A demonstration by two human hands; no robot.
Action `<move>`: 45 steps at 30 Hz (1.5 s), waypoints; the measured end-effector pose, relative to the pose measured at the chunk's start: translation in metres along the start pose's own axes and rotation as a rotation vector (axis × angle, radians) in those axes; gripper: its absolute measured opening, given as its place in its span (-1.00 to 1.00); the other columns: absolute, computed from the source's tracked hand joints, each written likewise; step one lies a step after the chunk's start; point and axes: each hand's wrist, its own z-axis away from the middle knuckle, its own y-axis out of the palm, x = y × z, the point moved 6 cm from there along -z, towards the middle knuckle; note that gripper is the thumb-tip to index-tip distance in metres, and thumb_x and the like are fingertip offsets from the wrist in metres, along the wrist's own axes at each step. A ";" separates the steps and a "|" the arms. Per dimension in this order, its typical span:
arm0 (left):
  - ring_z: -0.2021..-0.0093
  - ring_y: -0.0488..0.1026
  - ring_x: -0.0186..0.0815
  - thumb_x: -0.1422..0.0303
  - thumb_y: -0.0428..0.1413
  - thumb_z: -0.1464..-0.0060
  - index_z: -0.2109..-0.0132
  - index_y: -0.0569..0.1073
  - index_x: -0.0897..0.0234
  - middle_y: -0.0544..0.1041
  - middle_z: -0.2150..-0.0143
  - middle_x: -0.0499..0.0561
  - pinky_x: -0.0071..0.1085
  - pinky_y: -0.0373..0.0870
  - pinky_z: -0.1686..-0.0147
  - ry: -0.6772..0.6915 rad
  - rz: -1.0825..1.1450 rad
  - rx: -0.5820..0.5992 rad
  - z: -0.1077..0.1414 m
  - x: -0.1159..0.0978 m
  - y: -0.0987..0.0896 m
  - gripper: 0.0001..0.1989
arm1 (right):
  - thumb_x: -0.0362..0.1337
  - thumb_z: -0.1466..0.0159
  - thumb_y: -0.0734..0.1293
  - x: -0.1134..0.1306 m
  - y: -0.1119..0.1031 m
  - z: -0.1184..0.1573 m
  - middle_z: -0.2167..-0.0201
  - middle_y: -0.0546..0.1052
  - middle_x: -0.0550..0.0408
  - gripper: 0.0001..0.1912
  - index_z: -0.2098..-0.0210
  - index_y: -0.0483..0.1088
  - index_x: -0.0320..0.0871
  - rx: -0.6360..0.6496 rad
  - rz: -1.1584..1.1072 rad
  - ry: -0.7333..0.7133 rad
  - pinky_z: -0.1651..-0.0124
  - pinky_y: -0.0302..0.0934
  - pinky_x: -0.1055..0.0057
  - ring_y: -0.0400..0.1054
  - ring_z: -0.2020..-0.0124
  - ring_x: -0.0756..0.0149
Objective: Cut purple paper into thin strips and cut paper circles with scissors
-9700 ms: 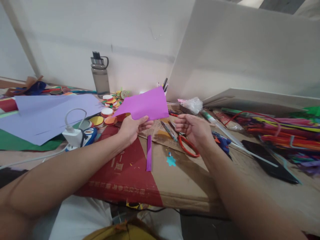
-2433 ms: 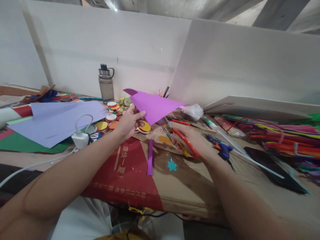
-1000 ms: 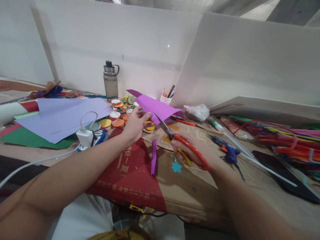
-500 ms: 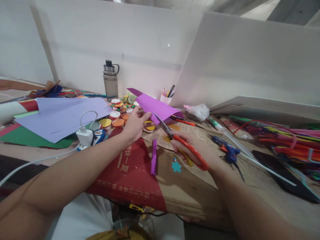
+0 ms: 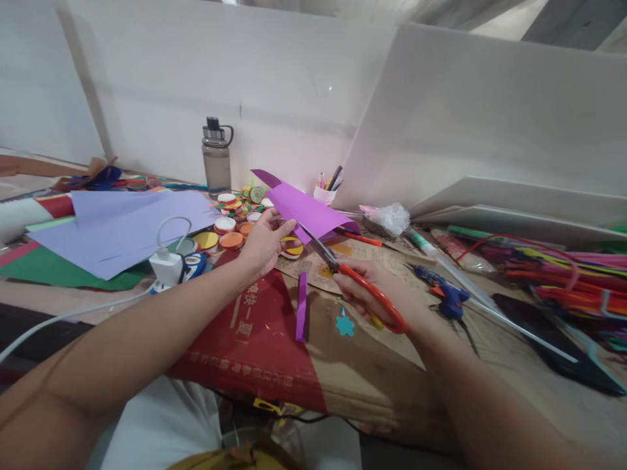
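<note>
Cardboard lies below both hands. The purple paper, curled, is pinched between the left hand's thumb and fingers. Beyond the left hand, the bottle stands upright. The right hand is closed around the handles of the scissors, blades at the paper's lower edge. The purple strip lies between and nearer than the hands.

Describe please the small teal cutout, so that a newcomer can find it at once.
Start at the flattened red-and-brown cardboard in front of the person. On its brown part, to the right of the narrow purple strip and nearer the person than the red-handled scissors, lies the teal cutout. Unlike the straight strip, it has a lobed, flower-like outline.
</note>
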 end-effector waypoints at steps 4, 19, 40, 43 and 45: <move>0.42 0.49 -0.44 0.42 0.35 0.10 0.16 0.41 0.25 0.53 0.32 -0.08 -0.49 0.52 0.45 -0.015 0.000 0.004 0.000 0.001 0.001 -0.65 | -0.01 -0.30 0.29 0.002 -0.001 -0.002 0.59 0.27 0.24 -0.69 0.40 0.21 -0.08 0.010 0.079 -0.021 0.66 0.06 0.52 0.16 0.67 0.49; 0.46 0.49 -0.47 0.48 0.33 0.08 0.16 0.45 0.28 0.56 0.33 -0.08 -0.55 0.49 0.50 -0.068 0.011 0.010 0.004 0.001 0.007 -0.68 | 0.07 -0.28 0.29 -0.004 0.006 -0.006 0.67 0.19 0.30 -0.62 0.42 0.22 -0.08 -0.029 0.021 -0.080 0.70 -0.01 0.53 0.10 0.73 0.51; 0.49 0.49 -0.45 0.44 0.33 0.05 0.28 0.45 0.38 0.53 0.40 -0.05 -0.51 0.49 0.46 -0.069 -0.003 -0.016 0.002 0.004 0.002 -0.78 | -0.02 -0.27 0.33 -0.010 0.006 -0.009 0.60 0.29 0.28 -0.74 0.27 0.29 -0.07 -0.025 0.045 -0.027 0.67 0.09 0.53 0.15 0.70 0.49; 0.51 0.49 -0.45 0.45 0.34 0.05 0.28 0.45 0.38 0.53 0.41 -0.05 -0.52 0.49 0.47 -0.088 0.011 -0.018 0.004 0.006 0.005 -0.77 | -0.03 -0.27 0.33 -0.008 0.007 -0.009 0.58 0.30 0.28 -0.74 0.26 0.30 -0.07 -0.036 0.067 -0.048 0.67 0.10 0.53 0.17 0.69 0.48; 0.51 0.49 -0.45 0.44 0.35 0.06 0.27 0.44 0.38 0.54 0.40 -0.05 -0.51 0.50 0.47 -0.094 0.008 -0.018 0.004 0.007 0.005 -0.75 | -0.02 -0.28 0.31 -0.007 0.008 -0.009 0.61 0.27 0.28 -0.74 0.29 0.30 -0.09 -0.055 0.070 -0.059 0.67 0.08 0.53 0.17 0.69 0.49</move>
